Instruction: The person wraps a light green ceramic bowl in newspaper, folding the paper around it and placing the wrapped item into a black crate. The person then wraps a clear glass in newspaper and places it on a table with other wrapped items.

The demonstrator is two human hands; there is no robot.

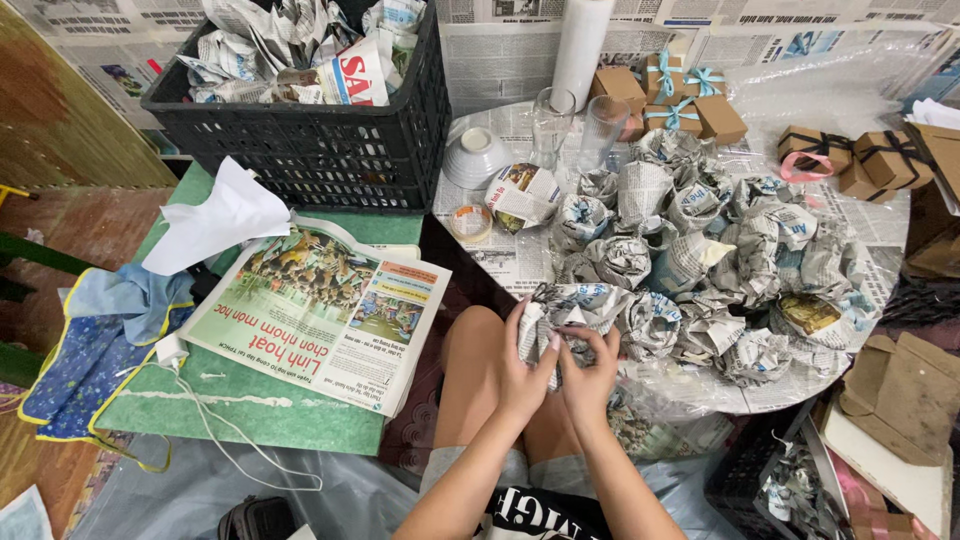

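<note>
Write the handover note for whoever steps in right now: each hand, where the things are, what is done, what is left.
Left hand: closed on the newspaper-wrapped bundle, gripping its left side above the knees.
Right hand: on the same bundle, fingers pressing the paper in at its lower right.
Things: a pile of wrapped bundles covers the round table; two bare glasses, a stack of white bowls and a small cup stand at its far side. Flat newspaper lies on the green board on the left.
Done: many pieces wrapped.
Left: the bundle in hand is not yet set down; glasses, bowls and cup are unwrapped.
</note>
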